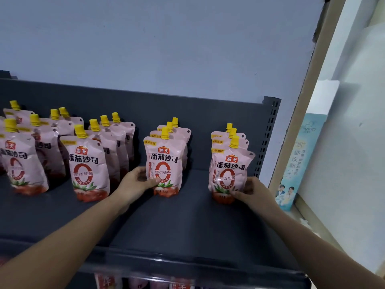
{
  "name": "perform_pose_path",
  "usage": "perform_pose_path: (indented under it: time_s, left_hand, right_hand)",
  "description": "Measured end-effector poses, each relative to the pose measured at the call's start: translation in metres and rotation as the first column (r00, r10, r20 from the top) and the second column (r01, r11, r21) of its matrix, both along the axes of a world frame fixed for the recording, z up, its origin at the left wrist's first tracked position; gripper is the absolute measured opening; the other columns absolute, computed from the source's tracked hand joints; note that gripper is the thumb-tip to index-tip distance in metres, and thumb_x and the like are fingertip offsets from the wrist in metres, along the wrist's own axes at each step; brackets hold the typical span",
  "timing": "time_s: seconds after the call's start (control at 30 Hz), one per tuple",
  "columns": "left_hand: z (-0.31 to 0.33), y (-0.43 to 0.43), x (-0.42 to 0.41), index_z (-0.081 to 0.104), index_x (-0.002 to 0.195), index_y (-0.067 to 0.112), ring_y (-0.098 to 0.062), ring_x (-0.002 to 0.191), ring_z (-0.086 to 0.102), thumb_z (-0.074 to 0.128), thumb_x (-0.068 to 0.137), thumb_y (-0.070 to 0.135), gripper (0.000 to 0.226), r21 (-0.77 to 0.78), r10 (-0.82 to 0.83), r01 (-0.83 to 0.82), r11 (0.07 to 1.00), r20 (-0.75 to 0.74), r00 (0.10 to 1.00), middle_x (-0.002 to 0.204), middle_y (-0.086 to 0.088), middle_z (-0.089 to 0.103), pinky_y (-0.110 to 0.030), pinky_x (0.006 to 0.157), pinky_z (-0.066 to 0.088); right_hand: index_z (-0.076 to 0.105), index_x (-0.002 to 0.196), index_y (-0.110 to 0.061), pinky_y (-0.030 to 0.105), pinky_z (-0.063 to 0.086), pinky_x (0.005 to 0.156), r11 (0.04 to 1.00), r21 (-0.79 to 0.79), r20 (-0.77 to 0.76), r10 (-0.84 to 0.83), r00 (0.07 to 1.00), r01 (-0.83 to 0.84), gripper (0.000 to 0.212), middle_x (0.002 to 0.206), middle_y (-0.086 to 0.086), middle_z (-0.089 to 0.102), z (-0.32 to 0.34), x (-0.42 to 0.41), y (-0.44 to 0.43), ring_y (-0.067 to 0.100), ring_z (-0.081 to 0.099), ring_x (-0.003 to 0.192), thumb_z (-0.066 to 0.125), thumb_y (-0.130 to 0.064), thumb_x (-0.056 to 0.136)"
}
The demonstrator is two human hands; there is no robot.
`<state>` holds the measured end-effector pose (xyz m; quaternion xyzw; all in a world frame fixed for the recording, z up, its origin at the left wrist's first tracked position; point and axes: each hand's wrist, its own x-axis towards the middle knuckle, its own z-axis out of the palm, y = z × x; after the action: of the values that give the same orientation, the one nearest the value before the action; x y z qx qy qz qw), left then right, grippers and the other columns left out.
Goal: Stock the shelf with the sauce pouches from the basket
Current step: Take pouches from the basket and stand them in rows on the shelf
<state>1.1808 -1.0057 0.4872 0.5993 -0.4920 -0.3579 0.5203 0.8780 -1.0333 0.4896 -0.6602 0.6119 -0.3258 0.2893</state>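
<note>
- Sauce pouches (20, 163), pink with yellow caps, stand upright in rows running front to back on the left part of the dark grey shelf (198, 222). The row nearest the middle is led by a front pouch (88, 167) with its label facing forward.
- Left hand (137, 181) grips the middle stack (164, 163) low on its left edge, with the thumb across the front and the fingers curled round the side. Three pouches stand there one behind another, their bottoms on the shelf.
- A bare stretch of shelf lies between the middle stack and the right stack (229, 170).
- Right hand (253, 191) holds the right stack at its lower right corner, fingers curled round it. Three caps show in line here too.
- A perforated post (270, 126) rises just behind the right stack, at the shelf's end.
- A pale blue box (295, 163) stands upright beyond the post.
- Under the shelf's front lip, red-and-white packs (145, 282) show, too blurred to tell apart.
</note>
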Motion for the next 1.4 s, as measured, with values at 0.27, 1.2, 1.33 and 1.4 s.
perform_pose_path:
  time_s: [0.27, 1.2, 1.33, 1.4]
  left_hand:
    - [-0.009, 0.019, -0.003, 0.041, 0.136, 0.004, -0.020, 0.109, 0.055, 0.078, 0.075, 0.015, 0.072, 0.059, 0.100, -0.110, 0.992, 0.149, 0.984, 0.125, -0.010, 0.057, -0.030, 0.095, 0.043]
    - [-0.014, 0.476, 0.359, 0.046, 0.130, 0.018, -0.022, 0.105, 0.059, 0.062, 0.086, 0.029, 0.048, 0.119, 0.280, -0.779, 0.615, 0.891, 0.356, 0.116, -0.002, 0.062, -0.032, 0.086, 0.048]
    - [-0.040, 0.541, 0.383, 0.055, 0.114, 0.018, -0.022, 0.103, 0.058, 0.059, 0.086, 0.033, 0.032, 0.203, 0.220, -0.853, 0.480, 0.914, 0.341, 0.115, 0.000, 0.061, -0.031, 0.078, 0.045]
    - [-0.052, 0.561, 0.392, 0.057, 0.109, 0.019, -0.021, 0.100, 0.059, 0.059, 0.085, 0.036, 0.030, 0.241, 0.203, -0.871, 0.428, 0.913, 0.353, 0.111, 0.001, 0.063, -0.030, 0.076, 0.045]
  right_hand:
    - [0.043, 0.106, -0.012, 0.038, 0.049, 0.077, 0.993, -0.033, 0.014, -0.115, 0.993, 0.115, 0.041, 0.088, 0.004, 0.057, -0.001, -0.012, 0.015, 0.018, 0.056, 0.080, 0.072, -0.024, 0.080]
    - [0.054, 0.106, -0.022, 0.034, 0.048, 0.071, 0.365, -0.164, -0.571, 0.723, 0.389, -0.917, 0.027, 0.092, -0.002, 0.062, 0.008, 0.501, 0.230, 0.020, 0.061, 0.090, 0.060, -0.036, 0.084]
    - [0.050, 0.107, -0.019, 0.033, 0.045, 0.068, 0.217, -0.063, -0.644, 0.737, 0.206, -0.974, 0.029, 0.093, -0.003, 0.058, -0.012, 0.564, 0.273, 0.021, 0.059, 0.089, 0.057, -0.038, 0.087]
    - [0.050, 0.112, -0.016, 0.035, 0.044, 0.067, 0.143, -0.009, -0.669, 0.735, 0.113, -0.990, 0.033, 0.094, 0.000, 0.058, -0.024, 0.591, 0.290, 0.021, 0.058, 0.086, 0.055, -0.037, 0.088]
